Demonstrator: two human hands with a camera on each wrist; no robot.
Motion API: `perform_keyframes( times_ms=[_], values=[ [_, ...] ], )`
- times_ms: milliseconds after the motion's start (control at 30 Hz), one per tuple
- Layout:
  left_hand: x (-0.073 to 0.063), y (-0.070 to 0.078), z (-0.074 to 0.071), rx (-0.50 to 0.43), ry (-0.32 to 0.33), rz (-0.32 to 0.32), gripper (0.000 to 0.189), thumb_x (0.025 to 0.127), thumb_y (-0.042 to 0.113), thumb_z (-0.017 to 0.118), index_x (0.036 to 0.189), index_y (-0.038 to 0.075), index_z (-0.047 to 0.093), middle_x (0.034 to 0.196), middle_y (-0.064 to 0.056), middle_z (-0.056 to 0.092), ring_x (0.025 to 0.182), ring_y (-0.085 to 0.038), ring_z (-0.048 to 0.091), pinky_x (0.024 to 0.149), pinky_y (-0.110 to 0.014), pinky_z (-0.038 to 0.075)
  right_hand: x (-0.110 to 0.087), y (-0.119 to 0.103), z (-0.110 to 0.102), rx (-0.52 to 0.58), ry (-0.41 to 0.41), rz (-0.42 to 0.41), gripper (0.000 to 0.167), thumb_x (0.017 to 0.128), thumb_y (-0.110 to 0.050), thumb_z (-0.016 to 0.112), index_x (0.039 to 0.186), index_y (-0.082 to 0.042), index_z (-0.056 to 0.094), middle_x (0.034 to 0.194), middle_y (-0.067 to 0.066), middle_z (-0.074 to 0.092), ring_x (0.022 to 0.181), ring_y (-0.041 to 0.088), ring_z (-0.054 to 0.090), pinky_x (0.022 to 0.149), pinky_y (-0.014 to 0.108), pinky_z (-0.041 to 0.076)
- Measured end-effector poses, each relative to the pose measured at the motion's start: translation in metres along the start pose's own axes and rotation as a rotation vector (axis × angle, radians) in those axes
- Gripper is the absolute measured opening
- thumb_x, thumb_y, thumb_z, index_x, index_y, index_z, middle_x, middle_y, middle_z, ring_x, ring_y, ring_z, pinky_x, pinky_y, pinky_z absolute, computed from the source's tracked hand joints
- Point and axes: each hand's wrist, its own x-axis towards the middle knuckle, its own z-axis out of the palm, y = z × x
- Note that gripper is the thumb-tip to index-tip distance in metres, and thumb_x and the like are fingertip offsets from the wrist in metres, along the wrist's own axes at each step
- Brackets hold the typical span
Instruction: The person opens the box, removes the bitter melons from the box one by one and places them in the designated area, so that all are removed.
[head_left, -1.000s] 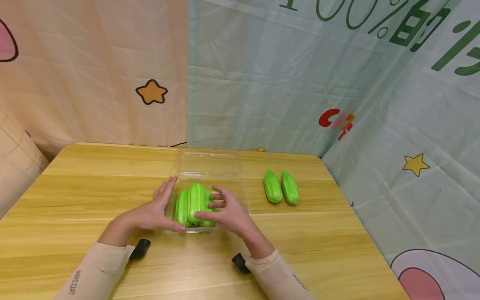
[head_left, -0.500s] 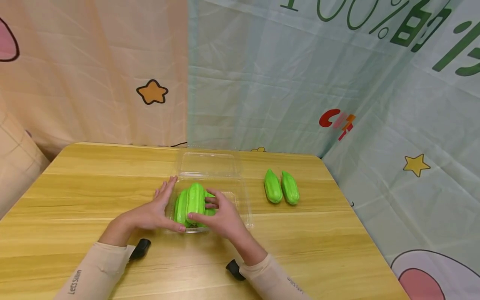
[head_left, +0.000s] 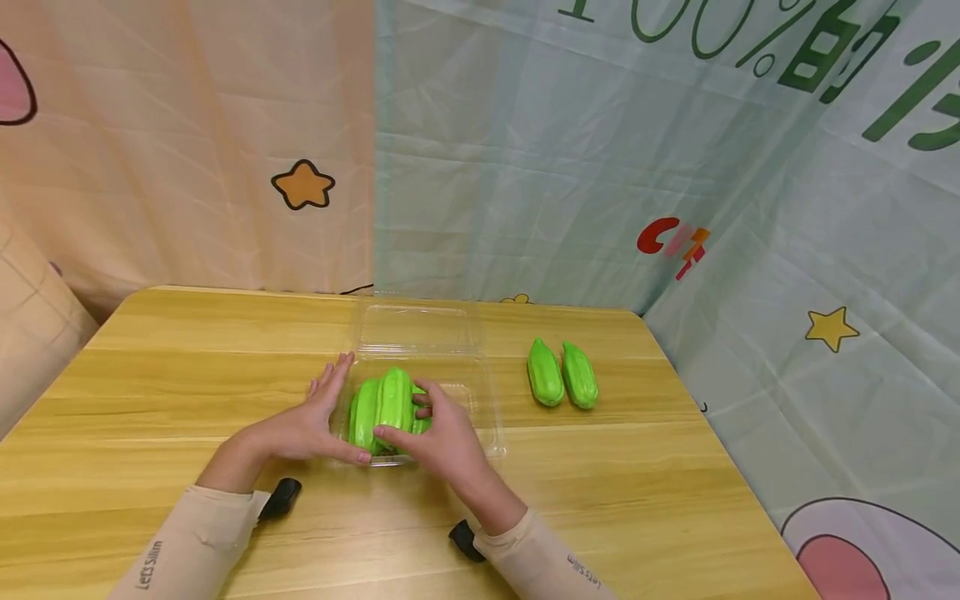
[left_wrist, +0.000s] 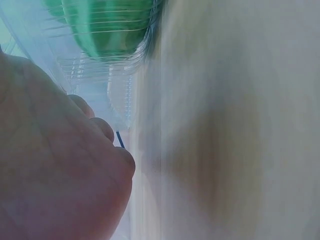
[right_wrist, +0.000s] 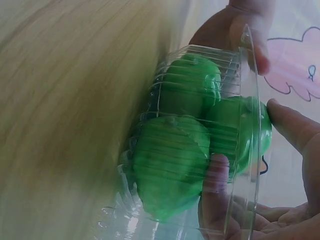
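Inside the clear container (head_left: pixel 483 417) on the wooden table (head_left: pixel 637 483), an upper green vegetable (head_left: pixel 393 400) is being held between the thumb and fingers of the right hand (head_left: pixel 444 437) while being supported by a left lower vegetable (head_left: pixel 363 417) and a right lower vegetable (right_wrist: pixel 170 167). The container's front left corner is being touched by the thumb of the left hand (head_left: pixel 315 422), whose grip is being spread wide along the side. The table's right part is being occupied by two more vegetables (head_left: pixel 545 373).
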Motion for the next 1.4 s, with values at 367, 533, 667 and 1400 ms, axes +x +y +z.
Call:
perform_keyframes(
  times_ms=[367, 533, 667, 1400],
  values=[
    [0.000, 0.000, 0.001, -0.011, -0.002, -0.005, 0.144, 0.071, 0.040, 0.092, 0.159, 0.020, -0.020, 0.162, -0.025, -0.022, 0.138, -0.060, -0.024, 0.100, -0.082, -0.004, -0.002, 0.000, 0.002, 0.069, -0.010, -0.032, 0.080, 0.081, -0.036, 0.087, 0.145, -0.006, 0.050, 0.130, 0.007, 0.065, 0.108, 0.019, 0.064, 0.080, 0.027, 0.056],
    [-0.001, 0.001, 0.000, -0.008, -0.003, -0.008, 0.144, 0.071, 0.040, 0.092, 0.159, 0.020, -0.021, 0.162, -0.025, -0.022, 0.138, -0.060, -0.024, 0.099, -0.083, -0.004, -0.003, -0.002, 0.001, 0.091, -0.020, -0.023, 0.080, 0.081, -0.036, 0.087, 0.145, -0.005, 0.051, 0.131, 0.006, 0.064, 0.108, 0.020, 0.064, 0.080, 0.027, 0.056],
    [-0.001, 0.000, 0.001, -0.007, -0.001, -0.005, 0.144, 0.071, 0.040, 0.092, 0.159, 0.020, -0.020, 0.162, -0.024, -0.022, 0.139, -0.059, -0.024, 0.099, -0.083, -0.004, -0.003, -0.002, -0.001, 0.106, -0.027, -0.019, 0.078, 0.080, -0.036, 0.086, 0.144, -0.005, 0.053, 0.131, 0.004, 0.064, 0.108, 0.020, 0.064, 0.078, 0.027, 0.056],
    [0.000, 0.001, 0.000, 0.014, 0.004, -0.009, 0.146, 0.069, 0.042, 0.093, 0.159, 0.019, -0.020, 0.163, -0.023, -0.020, 0.141, -0.056, -0.024, 0.102, -0.080, -0.006, 0.002, 0.000, -0.015, 0.252, -0.042, -0.041, 0.066, 0.080, -0.024, 0.084, 0.139, -0.007, 0.060, 0.134, 0.007, 0.061, 0.105, 0.023, 0.066, 0.074, 0.030, 0.059]
  ],
)
